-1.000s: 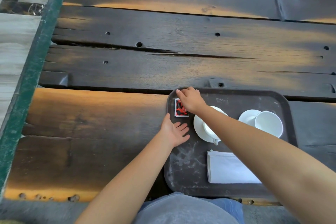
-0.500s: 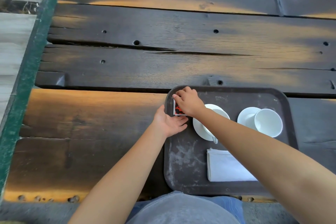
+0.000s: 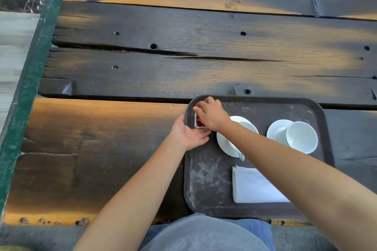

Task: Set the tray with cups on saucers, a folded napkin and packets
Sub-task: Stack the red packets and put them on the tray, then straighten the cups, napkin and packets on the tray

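Reaching across, right hand (image 3: 212, 116) pinches the packets (image 3: 199, 122) on the tray (image 3: 206, 179); left hand (image 3: 188, 133) lies spread beside

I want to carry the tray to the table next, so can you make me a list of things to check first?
1. Folded napkin lying flat on the tray: ok.
2. Right cup on its saucer: not ok, it seems tipped on its side.
3. Left cup and saucer: cannot tell, the right arm hides the cup.
4. Packets inside the tray's far left corner: ok.
5. Hands clear of the packets: not ok, the right hand and the left hand are on them.
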